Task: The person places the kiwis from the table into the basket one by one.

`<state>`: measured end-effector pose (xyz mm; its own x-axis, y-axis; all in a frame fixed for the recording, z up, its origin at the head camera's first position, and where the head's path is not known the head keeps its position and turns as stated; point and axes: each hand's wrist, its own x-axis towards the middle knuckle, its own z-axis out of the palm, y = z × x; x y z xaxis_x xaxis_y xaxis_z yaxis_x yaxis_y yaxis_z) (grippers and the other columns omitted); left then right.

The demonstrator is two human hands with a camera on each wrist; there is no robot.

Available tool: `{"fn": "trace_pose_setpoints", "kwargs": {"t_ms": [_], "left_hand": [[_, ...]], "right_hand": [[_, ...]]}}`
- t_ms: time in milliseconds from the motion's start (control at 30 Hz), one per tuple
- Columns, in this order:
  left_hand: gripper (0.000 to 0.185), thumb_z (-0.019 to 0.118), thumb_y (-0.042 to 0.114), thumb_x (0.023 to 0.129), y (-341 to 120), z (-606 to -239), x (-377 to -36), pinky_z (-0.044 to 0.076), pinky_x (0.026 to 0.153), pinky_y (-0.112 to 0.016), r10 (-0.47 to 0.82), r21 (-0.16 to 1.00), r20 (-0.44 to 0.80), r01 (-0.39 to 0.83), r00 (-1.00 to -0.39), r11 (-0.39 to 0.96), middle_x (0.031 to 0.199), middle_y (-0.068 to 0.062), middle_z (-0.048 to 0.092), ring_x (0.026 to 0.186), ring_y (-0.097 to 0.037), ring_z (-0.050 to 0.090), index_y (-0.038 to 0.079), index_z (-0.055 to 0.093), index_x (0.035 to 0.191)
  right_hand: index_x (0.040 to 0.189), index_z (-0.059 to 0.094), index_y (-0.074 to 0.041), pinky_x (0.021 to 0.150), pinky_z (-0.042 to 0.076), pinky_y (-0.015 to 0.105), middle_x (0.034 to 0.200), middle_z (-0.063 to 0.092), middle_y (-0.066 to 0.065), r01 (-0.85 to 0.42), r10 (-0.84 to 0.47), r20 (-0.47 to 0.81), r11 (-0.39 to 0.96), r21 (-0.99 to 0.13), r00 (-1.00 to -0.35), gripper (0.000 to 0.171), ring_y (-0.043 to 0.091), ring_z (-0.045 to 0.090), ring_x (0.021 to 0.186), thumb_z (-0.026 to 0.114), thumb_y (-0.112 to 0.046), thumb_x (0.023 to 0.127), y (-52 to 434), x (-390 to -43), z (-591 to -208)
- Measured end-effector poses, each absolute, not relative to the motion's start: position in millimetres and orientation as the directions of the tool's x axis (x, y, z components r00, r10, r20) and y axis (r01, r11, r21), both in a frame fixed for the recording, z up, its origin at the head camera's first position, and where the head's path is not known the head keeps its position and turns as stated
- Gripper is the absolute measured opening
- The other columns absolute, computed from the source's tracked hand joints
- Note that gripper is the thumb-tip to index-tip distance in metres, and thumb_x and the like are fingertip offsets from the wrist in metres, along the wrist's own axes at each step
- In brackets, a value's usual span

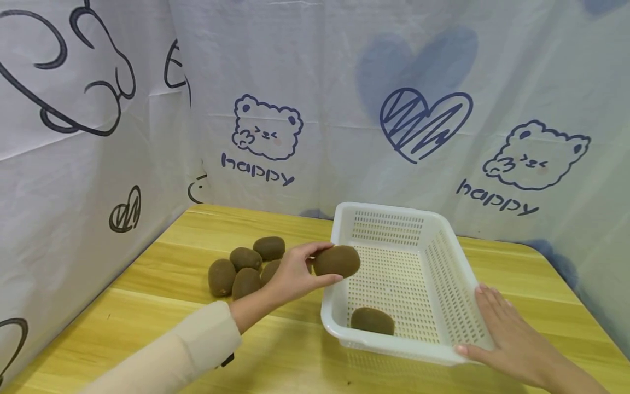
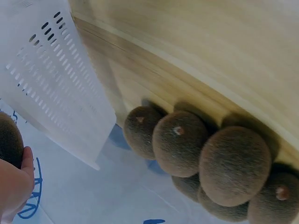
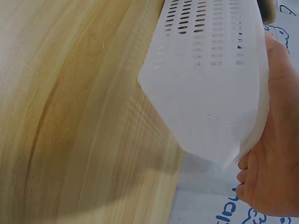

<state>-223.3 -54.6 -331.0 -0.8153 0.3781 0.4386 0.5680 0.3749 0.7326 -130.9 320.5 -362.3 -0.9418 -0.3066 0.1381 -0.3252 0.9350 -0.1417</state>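
My left hand [image 1: 295, 273] holds a brown, fuzzy kiwifruit [image 1: 337, 261] between thumb and fingers, above the left rim of a white plastic basket [image 1: 394, 343]. This held kiwifruit [image 2: 8, 142] shows at the left edge of the left wrist view. Another kiwifruit [image 1: 372, 320] lies inside the basket, at its near left corner. On the table to the left sits a group of several kiwifruits [image 1: 245, 258], partly hidden behind my left hand. My right hand [image 1: 512, 339] grips the basket's near right corner, thumb on the front rim and fingers along the right side.
A yellow wood-grain table [image 1: 162, 306] carries everything. White curtains [image 1: 325, 109] with blue and black drawings hang behind it and at the left. A small dark object [image 1: 227, 360] shows below the left sleeve.
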Motion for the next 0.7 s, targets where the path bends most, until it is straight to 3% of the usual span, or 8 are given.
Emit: {"fn": "trace_pose_setpoints", "kwargs": {"t_ms": [367,533,700], "left_hand": [[0.053,0.079,0.018,0.073,-25.1,-333.3,-229.4,0.055,0.085,-0.029,0.458,0.698,0.42,0.601,-0.784,0.389,0.119,-0.012,0.063,0.103,-0.022,0.063,0.0,0.06,0.119],[0.052,0.078,0.02,0.074,-12.6,-334.1,-231.7,0.054,0.084,-0.03,0.499,0.658,0.401,0.62,-0.768,0.426,0.117,-0.013,0.064,0.102,-0.023,0.063,0.0,0.06,0.118],[0.051,0.076,0.026,0.077,-1.0,-334.8,-235.0,0.053,0.083,-0.027,0.546,0.606,0.301,0.599,-0.782,0.524,0.117,-0.012,0.064,0.101,-0.021,0.063,0.0,0.059,0.119]], "right_hand": [[0.144,0.008,0.012,0.097,-0.024,0.005,0.148,0.012,0.035,-0.325,-0.307,0.134,0.934,-0.148,-0.942,0.101,0.041,-0.002,0.142,0.062,-0.047,0.082,321.1,-131.8,-362.9],[0.144,0.008,0.012,0.097,-0.024,0.005,0.148,0.011,0.034,-0.323,-0.306,0.132,0.936,-0.14,-0.943,0.101,0.031,-0.013,0.142,0.062,-0.047,0.082,320.7,-130.8,-363.5],[0.144,0.007,0.012,0.097,-0.024,0.005,0.149,0.011,0.034,-0.327,-0.311,0.129,0.936,-0.13,-0.942,0.101,0.024,-0.018,0.141,0.061,-0.047,0.083,320.9,-130.9,-363.1]]}}
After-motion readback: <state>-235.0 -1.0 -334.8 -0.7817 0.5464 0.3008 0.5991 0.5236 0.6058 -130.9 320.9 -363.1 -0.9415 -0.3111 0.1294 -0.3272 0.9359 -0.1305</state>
